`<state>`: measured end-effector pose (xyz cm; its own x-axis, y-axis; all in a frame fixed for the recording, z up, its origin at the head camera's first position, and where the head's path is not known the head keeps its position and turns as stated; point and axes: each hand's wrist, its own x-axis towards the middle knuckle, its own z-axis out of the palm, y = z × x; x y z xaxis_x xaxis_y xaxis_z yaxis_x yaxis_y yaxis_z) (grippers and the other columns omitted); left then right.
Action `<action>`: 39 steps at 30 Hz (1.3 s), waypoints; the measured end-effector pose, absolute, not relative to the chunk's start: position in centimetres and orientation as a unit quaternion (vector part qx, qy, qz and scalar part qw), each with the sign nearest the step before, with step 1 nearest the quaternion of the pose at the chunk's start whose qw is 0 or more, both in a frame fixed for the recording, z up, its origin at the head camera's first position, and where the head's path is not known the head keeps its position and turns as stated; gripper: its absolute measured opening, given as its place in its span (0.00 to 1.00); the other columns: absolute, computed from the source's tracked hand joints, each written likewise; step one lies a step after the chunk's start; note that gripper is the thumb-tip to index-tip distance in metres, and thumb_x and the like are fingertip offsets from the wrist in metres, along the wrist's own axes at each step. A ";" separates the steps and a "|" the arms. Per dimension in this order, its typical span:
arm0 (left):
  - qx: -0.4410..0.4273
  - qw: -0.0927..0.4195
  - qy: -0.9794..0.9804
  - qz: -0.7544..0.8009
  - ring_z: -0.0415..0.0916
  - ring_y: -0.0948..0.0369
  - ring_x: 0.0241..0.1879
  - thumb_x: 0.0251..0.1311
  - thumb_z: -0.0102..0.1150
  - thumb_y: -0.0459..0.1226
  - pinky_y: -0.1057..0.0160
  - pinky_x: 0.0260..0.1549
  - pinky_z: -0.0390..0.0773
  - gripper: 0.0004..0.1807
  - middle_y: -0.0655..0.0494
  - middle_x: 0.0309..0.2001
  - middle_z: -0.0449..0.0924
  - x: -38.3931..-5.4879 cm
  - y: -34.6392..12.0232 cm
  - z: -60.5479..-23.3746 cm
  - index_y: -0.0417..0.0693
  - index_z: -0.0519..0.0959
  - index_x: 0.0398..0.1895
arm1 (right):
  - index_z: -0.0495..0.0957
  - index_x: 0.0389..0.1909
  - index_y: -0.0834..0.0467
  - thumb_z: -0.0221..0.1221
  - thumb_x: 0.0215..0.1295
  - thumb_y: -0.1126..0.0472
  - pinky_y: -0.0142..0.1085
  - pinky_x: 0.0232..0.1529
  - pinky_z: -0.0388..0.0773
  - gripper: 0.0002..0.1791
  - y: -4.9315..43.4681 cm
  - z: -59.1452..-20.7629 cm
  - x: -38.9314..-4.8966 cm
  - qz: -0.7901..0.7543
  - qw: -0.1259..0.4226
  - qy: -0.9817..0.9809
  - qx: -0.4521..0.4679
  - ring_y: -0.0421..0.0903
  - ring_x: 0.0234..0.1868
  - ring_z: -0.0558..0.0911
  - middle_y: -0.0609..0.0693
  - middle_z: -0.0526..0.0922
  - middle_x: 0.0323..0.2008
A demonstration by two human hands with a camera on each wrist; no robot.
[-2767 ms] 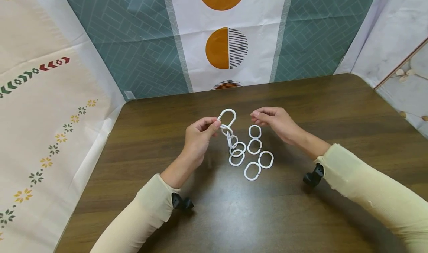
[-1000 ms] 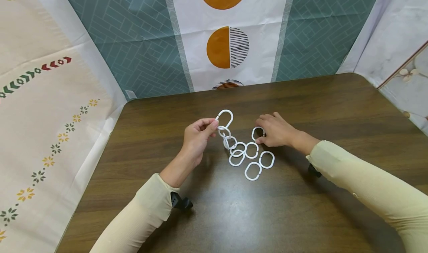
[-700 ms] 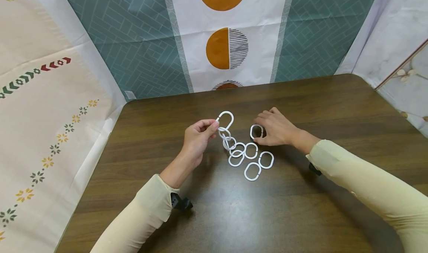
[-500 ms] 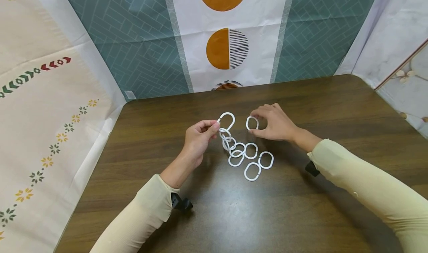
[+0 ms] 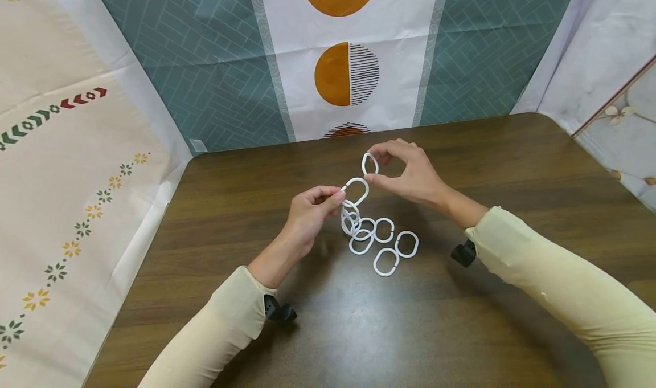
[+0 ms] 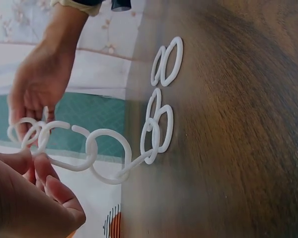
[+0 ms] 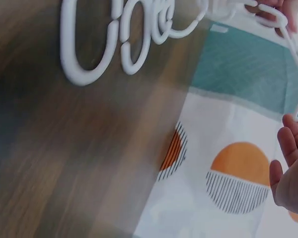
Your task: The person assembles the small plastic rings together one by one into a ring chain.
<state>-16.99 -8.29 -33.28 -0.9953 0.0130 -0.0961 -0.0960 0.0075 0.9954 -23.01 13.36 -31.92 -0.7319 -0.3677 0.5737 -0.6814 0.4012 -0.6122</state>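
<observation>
Right hand [image 5: 410,177] has lifted a loose ring [image 5: 370,163] off the table [image 5: 512,166], fingers pinching it at 1 o'clock of the chain [image 5: 356,217] | left hand [image 5: 307,214] keeps pinching the chain's top ring, apparently open-ended | three loose rings [image 5: 392,245] remain

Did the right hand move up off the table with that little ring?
Yes. The right hand lifted the loose ring away from the rings lying on the table, toward the chain's top ring.
</observation>
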 end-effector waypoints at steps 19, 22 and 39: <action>0.013 0.073 0.716 0.694 0.74 0.58 0.32 0.60 0.64 0.35 0.67 0.32 0.70 0.09 0.60 0.28 0.77 -16.6 -8.0 -33.5 0.38 0.82 0.39 | 0.81 0.47 0.56 0.72 0.49 0.60 0.42 0.48 0.59 0.22 10.4 -32.2 -21.2 0.475 0.130 -0.780 0.386 0.43 0.39 0.75 0.43 0.81 0.34; 0.008 0.074 0.718 0.692 0.74 0.60 0.32 0.60 0.64 0.36 0.64 0.37 0.71 0.10 0.60 0.28 0.77 -16.6 -8.1 -33.6 0.37 0.83 0.40 | 0.81 0.46 0.55 0.72 0.49 0.59 0.43 0.48 0.59 0.21 10.5 -32.3 -21.2 0.462 0.136 -0.784 0.393 0.43 0.39 0.75 0.42 0.81 0.33; -0.008 0.071 0.719 0.692 0.74 0.62 0.28 0.62 0.62 0.36 0.65 0.35 0.70 0.11 0.60 0.29 0.78 -16.6 -8.6 -33.3 0.37 0.82 0.44 | 0.81 0.47 0.58 0.73 0.46 0.60 0.44 0.45 0.59 0.24 10.9 -33.0 -21.2 0.416 0.198 -0.787 0.410 0.44 0.39 0.73 0.44 0.81 0.34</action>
<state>-16.56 -8.59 -33.29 -0.9897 0.0873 -0.1137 -0.1102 0.0433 0.9930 -21.18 10.95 -33.04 -0.5852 -0.4805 0.6532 -0.8103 0.3169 -0.4929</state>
